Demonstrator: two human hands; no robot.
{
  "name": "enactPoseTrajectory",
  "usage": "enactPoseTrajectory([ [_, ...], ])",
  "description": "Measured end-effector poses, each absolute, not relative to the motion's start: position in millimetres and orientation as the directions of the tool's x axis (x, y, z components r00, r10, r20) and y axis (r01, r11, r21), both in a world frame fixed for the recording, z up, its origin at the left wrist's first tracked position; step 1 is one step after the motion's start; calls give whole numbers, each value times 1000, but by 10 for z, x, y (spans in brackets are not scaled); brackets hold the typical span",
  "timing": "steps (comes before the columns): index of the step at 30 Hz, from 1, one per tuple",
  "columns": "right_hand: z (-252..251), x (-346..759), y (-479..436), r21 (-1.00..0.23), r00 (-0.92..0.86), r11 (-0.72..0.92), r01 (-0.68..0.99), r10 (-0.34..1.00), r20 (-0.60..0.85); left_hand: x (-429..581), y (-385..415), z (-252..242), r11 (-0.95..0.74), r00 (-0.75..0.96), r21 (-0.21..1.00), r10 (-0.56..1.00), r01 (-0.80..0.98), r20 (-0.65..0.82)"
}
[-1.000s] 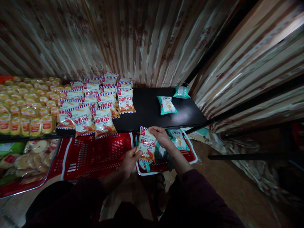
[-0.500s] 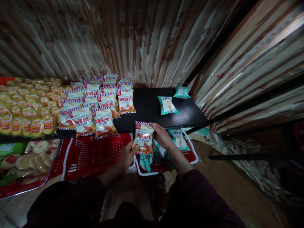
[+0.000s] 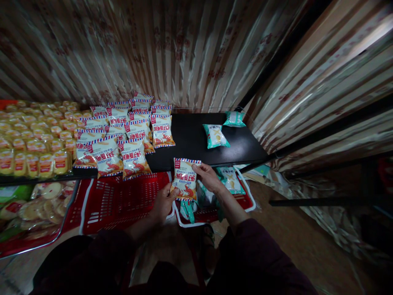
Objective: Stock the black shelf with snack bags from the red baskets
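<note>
Both hands hold one red-and-white shrimp snack bag (image 3: pixel 185 178) just below the front edge of the black shelf (image 3: pixel 190 141). My left hand (image 3: pixel 164 200) pinches its lower left corner. My right hand (image 3: pixel 207 176) grips its right edge. Several matching shrimp bags (image 3: pixel 134 157) lie in overlapping rows on the shelf's left half. Two teal snack bags (image 3: pixel 215 136) lie apart on the shelf's right half.
Under the shelf stands a red basket (image 3: pixel 119 203), and beside it a second red basket (image 3: pixel 242 200) with teal bags (image 3: pixel 230 179). Yellow packets (image 3: pixel 33 139) fill the shelf at far left. A wire tray (image 3: pixel 35 237) of round biscuits sits lower left. Striped curtains hang behind.
The shrimp bag has risen a little from over the right basket toward the shelf's front edge and turned more upright. Both hands moved up with it.
</note>
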State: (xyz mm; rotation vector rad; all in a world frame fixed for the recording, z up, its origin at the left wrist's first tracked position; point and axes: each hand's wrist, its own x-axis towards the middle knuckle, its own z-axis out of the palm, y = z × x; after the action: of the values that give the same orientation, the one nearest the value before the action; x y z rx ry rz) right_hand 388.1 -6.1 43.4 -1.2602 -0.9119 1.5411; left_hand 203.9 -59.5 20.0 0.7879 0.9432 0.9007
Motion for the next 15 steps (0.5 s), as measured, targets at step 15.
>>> enactPoseTrajectory([
  [15, 520, 3820, -85, -909, -69, -299, -292, 954, -292, 2010, -537, 316, 391, 301, 865, 905, -313, -300],
])
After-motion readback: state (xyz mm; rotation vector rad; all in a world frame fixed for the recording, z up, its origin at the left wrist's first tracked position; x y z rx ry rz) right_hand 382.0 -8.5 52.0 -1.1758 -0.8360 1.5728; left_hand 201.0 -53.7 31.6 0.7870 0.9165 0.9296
